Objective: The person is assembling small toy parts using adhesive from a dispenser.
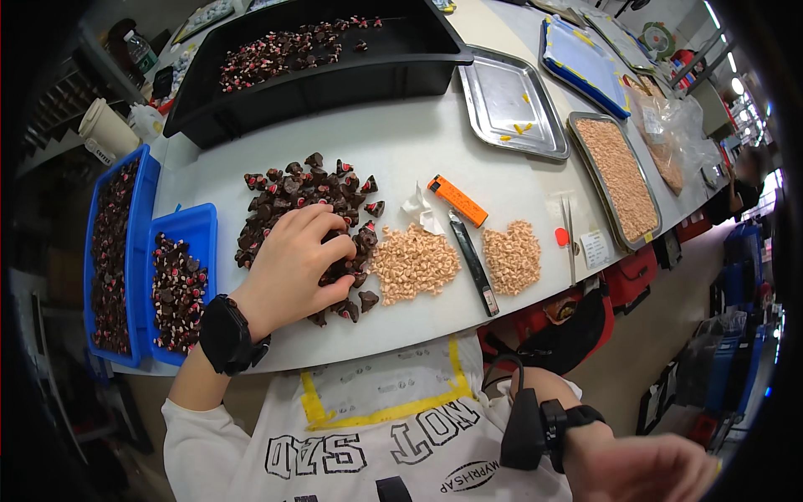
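Note:
A loose pile of small dark brown pieces with red marks lies on the white table. My left hand rests over its near right side with fingers and thumb curled down; the fingertips are hidden, so what they grip does not show. Just right of it is a heap of small pale beige pieces, and a second beige heap sits farther right. Between them lies a dark, slim-bodied cutter knife. My right hand is off the table at the lower right, blurred by motion, its grip unclear.
An orange lighter and crumpled white tissue lie behind the heaps. Tweezers are at right, near a tray of beige pieces. Blue bins flank the left edge; a large black tub and metal tray stand behind.

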Demonstrator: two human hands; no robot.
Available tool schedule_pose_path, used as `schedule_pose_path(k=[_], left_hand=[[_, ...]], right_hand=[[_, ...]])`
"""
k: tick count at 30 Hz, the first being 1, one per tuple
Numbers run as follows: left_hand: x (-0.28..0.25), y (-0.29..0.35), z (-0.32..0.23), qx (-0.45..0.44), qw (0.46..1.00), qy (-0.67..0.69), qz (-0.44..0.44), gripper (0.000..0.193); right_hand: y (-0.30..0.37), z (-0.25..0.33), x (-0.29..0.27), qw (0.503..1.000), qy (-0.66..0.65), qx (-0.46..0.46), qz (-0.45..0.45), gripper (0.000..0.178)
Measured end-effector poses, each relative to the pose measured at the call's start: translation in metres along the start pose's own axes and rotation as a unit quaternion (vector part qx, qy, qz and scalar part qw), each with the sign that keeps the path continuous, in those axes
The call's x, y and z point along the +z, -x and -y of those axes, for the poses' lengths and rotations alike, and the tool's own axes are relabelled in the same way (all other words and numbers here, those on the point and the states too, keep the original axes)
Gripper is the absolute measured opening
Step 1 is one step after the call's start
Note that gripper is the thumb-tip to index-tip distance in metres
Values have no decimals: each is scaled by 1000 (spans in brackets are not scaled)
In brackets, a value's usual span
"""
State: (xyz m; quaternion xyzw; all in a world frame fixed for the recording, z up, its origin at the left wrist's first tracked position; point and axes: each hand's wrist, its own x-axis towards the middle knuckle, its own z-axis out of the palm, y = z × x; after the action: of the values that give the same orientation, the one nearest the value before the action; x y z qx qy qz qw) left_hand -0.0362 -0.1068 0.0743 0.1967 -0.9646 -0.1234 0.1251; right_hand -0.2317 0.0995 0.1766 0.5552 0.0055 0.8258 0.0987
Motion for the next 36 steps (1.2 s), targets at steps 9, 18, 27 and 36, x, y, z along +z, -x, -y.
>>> schedule_pose_path(k=[9,18,27,36], left_hand=[[-2,-9,-9,-17,999,37,-21,62],[9,-14,-14,28,997,51,53,53],[9,-25,-6,50,998,-11,27,34],[3,-23,2,41,998,-41,19,23]], right_hand=[[88,-21,-49,867,296,330,226,40],[108,-20,-48,834,258,417,251,35],[117,-23,-50,843,236,423,232,39],[115,-26,-48,796,251,467,292,31]])
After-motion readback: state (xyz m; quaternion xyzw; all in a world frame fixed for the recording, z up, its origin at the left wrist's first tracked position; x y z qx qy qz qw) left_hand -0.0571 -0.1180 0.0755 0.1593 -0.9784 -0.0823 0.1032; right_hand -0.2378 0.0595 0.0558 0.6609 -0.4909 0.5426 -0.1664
